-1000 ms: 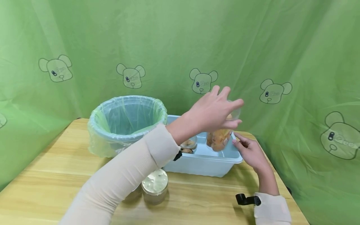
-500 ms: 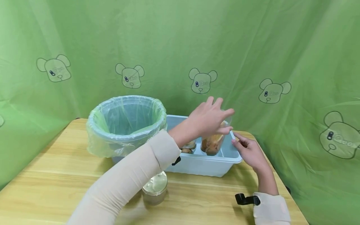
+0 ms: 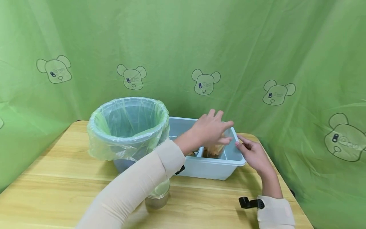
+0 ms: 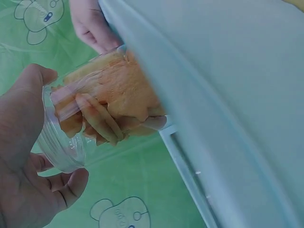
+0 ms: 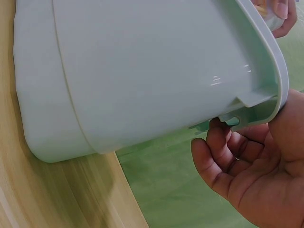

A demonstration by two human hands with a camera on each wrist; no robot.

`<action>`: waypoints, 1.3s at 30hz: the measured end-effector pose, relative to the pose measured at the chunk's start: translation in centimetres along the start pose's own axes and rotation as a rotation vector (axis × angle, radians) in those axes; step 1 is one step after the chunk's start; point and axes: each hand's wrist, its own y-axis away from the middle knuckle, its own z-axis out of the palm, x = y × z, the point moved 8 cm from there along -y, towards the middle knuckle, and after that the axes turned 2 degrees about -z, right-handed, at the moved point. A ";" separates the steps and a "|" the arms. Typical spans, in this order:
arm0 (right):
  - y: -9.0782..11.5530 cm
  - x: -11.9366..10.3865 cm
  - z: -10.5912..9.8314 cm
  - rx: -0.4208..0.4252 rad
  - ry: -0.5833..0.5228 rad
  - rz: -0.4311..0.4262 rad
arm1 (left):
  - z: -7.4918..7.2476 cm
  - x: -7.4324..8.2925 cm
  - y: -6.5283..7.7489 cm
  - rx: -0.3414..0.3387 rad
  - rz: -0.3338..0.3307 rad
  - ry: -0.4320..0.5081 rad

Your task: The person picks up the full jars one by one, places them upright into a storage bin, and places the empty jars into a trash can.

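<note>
My left hand [image 3: 211,129] reaches across into the pale blue plastic tub [image 3: 210,168], thumb and fingers gripping the top of a clear jar [image 4: 111,90]. Orange-brown, biscuit-like pieces fill much of the jar. In the head view its lower part [image 3: 212,152] stands inside the tub, and my hand covers its top. My right hand [image 3: 257,157] holds the tub's right end, the thumb on the rim and the fingers curled beneath, as the right wrist view [image 5: 259,173] shows. Another jar [image 3: 194,153] in the tub is mostly hidden behind my left wrist.
Left of the tub stands a round bin [image 3: 95,125] lined with a thin greenish bag. A jar with a shiny lid [image 3: 158,197] sits on the wooden table [image 3: 51,187] in front, partly behind my left sleeve. A green curtain [image 3: 171,41] hangs behind.
My left hand has lowered the jar of orange-brown pieces deeper into the tub and slightly to the left. The right hand keeps its hold on the tub.
</note>
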 end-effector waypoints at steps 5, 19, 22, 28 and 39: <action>0.0 0.0 -0.1 0.000 -0.004 -0.001 | 0.7 0.0 0.0 0.005 0.004 0.015; 0.1 -0.1 -0.1 0.002 -0.020 -0.002 | 2.3 0.3 -0.3 -0.007 -0.001 0.038; 0.1 -0.1 -0.2 0.001 -0.019 -0.003 | 2.5 0.4 -0.3 -0.002 0.005 0.036; 0.1 0.0 0.0 0.001 -0.017 0.001 | 3.2 0.5 -0.4 -0.014 0.003 0.044; -0.1 0.2 0.1 0.000 -0.013 -0.004 | 4.2 0.4 -0.4 -0.039 -0.009 0.048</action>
